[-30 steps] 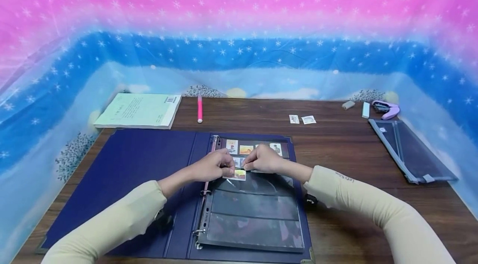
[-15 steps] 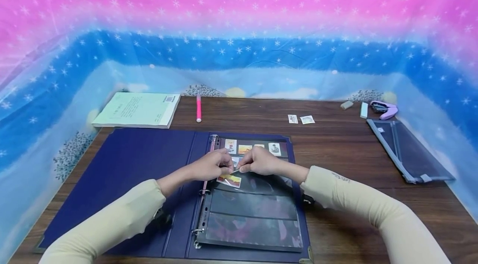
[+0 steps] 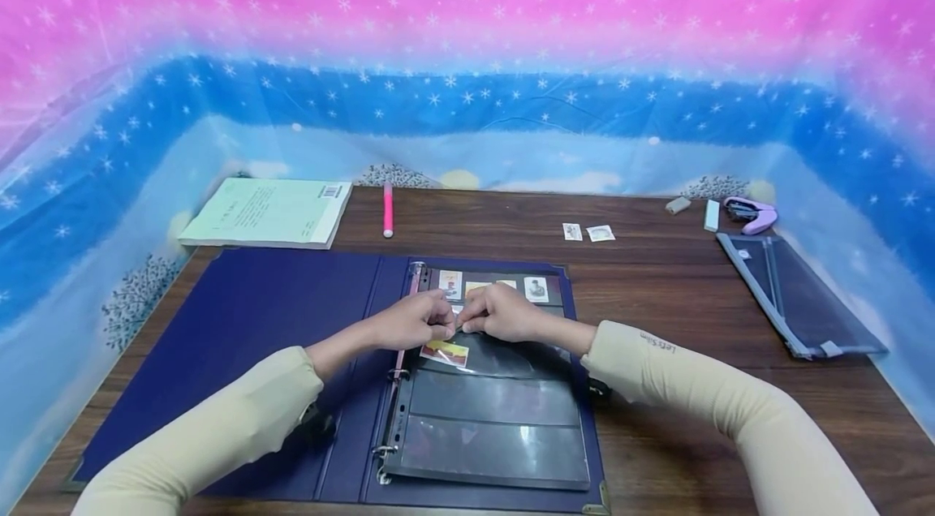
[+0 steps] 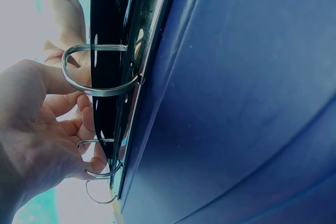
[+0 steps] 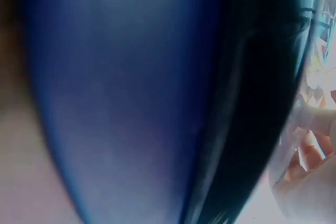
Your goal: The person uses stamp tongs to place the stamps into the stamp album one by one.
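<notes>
A navy ring binder [image 3: 292, 321] lies spread with a black stamp page [image 3: 497, 451] on its rings. My left hand [image 3: 412, 321] is over the page's upper left, fingers curled, pinching the edge of a clear pocket strip. Close beside it my right hand [image 3: 507, 313] pinches the same strip edge; the fingertips hide the exact grip. Just below the fingers lies a yellow and red stamp [image 3: 444, 353], slightly tilted; whether it is fully behind the film is unclear. More stamps [image 3: 536, 290] fill the top row, partly hidden by the hands. Metal rings [image 4: 100, 72] stand beside my left hand.
Two loose stamps [image 3: 572, 232] lie behind the binder on the wooden table [image 3: 497, 216]. A pale green book [image 3: 270, 212] and pink marker [image 3: 388, 210] are at back left. At right are an eraser [image 3: 678, 205], a light blue block [image 3: 712, 216], a lilac stapler [image 3: 752, 213] and a mesh pouch [image 3: 803, 297].
The yellow and red stamp has slid down and left, out from under the fingertips. My right hand has shifted slightly left, closer to my left hand, which stays almost in place.
</notes>
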`<state>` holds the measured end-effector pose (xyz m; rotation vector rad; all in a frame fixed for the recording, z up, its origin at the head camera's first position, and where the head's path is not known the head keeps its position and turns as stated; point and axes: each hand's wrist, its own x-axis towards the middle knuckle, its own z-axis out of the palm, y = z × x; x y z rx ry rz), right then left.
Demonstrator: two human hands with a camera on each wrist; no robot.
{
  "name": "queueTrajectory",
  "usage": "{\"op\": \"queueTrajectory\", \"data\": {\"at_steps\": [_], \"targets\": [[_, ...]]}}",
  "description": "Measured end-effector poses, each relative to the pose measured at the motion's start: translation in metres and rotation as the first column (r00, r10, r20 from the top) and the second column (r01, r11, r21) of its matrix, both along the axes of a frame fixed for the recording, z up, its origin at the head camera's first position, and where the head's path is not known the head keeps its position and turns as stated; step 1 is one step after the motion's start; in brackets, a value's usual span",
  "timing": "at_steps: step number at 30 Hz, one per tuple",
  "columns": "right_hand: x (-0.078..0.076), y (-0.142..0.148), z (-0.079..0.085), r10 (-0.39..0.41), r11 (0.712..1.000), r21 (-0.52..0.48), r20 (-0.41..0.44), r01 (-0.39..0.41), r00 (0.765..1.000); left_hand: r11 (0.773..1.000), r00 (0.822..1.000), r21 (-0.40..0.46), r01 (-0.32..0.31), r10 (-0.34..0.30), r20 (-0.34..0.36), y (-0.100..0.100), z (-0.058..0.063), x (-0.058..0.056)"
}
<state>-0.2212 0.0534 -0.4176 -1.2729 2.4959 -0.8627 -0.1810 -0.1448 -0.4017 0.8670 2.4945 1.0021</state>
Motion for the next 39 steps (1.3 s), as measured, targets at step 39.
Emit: {"op": "queueTrajectory", "data": {"at_steps": [39], "targets": [[-0.079, 0.139, 0.027, -0.547, 0.837, -0.019, -0.021, 0.547, 0.837, 0.981, 0.933, -0.154, -0.120, 0.058, -0.356, 0.007, -0.013, 0.008]]}}
